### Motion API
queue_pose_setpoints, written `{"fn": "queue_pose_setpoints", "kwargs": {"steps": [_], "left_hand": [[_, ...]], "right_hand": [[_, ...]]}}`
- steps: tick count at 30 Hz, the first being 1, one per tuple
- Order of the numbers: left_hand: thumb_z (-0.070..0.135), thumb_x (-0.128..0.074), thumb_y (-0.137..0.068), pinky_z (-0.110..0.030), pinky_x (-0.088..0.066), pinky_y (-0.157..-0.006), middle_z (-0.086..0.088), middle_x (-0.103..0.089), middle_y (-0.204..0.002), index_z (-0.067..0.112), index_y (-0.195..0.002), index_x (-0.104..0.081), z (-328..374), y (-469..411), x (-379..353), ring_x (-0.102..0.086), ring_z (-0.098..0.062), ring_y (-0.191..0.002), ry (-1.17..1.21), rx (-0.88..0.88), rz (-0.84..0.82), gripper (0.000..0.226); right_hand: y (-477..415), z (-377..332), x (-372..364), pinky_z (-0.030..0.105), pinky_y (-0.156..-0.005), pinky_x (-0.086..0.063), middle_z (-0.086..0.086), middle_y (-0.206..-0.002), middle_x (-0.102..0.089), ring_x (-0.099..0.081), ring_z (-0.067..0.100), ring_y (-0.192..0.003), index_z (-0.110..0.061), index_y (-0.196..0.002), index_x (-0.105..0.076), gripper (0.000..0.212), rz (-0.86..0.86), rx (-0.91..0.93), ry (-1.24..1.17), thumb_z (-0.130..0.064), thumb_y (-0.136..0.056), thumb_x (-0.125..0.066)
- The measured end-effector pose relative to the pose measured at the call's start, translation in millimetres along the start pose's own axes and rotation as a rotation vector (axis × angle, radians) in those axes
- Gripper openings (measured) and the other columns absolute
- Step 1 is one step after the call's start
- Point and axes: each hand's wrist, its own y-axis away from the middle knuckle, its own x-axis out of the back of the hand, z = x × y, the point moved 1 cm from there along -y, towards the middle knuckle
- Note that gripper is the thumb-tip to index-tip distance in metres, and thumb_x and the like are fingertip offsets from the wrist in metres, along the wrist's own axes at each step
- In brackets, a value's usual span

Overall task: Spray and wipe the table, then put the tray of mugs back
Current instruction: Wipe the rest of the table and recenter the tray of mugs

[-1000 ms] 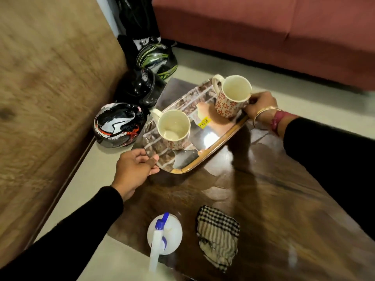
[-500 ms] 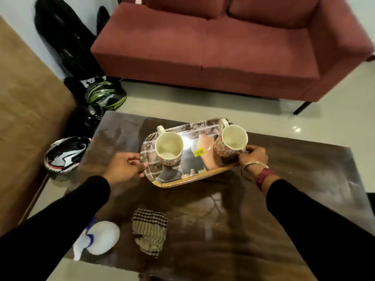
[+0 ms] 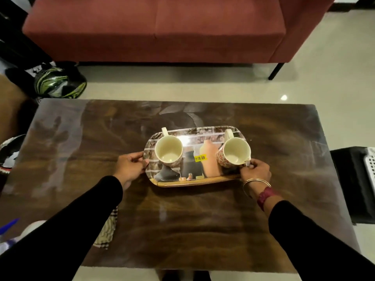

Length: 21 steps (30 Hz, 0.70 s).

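I have one head-worn wide-angle camera, pitched forward and down, close above the table (image 3: 203, 220), facing the sofa (image 3: 154, 27).

Glossy dark brown table (image 3: 182, 220) with swirling wood grain. Tray (image 3: 194, 184) printed with pale brickwork and black and terracotta vases, golden-tan rim, yellow price sticker (image 3: 200, 158). Left mug (image 3: 168, 151) cream inside; right mug (image 3: 236, 152) cream inside, red floral print outside. Black sleeves (image 3: 81, 220), gold bangle (image 3: 256, 181), maroon wristband (image 3: 265, 196). Beige-and-black checked cloth (image 3: 107, 234). Dusty red sofa (image 3: 154, 27). Black-and-green streaked helmet (image 3: 58, 83)
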Motion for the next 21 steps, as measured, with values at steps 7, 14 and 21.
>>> {"fn": "queue_pose_setpoints", "kwargs": {"steps": [7, 14, 21], "left_hand": [[-0.002, -0.069, -0.091, -0.044, -0.056, -0.099, -0.001, -0.073, -0.093, 0.004, -0.129, -0.066, -34.0, -29.5, -23.0, -0.067, -0.019, -0.089, -0.107, -0.009, 0.011, 0.039], [0.004, -0.076, -0.087, -0.047, -0.057, -0.097, -0.003, -0.078, -0.099, 0.013, -0.120, -0.073, -48.9, -44.5, -21.9, -0.074, -0.026, -0.100, -0.162, -0.012, 0.043, 0.035], [0.008, -0.082, -0.082, -0.036, -0.057, -0.098, 0.004, -0.077, -0.097, 0.014, -0.115, -0.077, -52.2, -44.2, -22.8, -0.072, -0.011, -0.092, -0.182, -0.082, 0.103, 0.034]], "right_hand": [[-9.4, 42.5, -10.9, 0.043, -0.080, -0.061, -0.007, -0.052, -0.061, -0.068, 0.032, -0.072, -0.014, -0.075, -0.071, 0.016, -0.018, -0.046, 0.002, -0.016, -0.063, -0.060], [-9.7, 49.3, -18.1, 0.026, -0.077, -0.044, 0.009, -0.070, -0.062, -0.058, 0.028, -0.076, -0.012, -0.084, -0.073, 0.014, 0.008, -0.060, 0.061, -0.001, -0.077, -0.067], [-11.6, 58.2, -25.3, 0.025, -0.077, -0.042, 0.006, -0.072, -0.066, -0.062, 0.026, -0.077, -0.016, -0.092, -0.075, 0.017, 0.014, -0.007, 0.078, -0.007, -0.078, -0.076]]}}
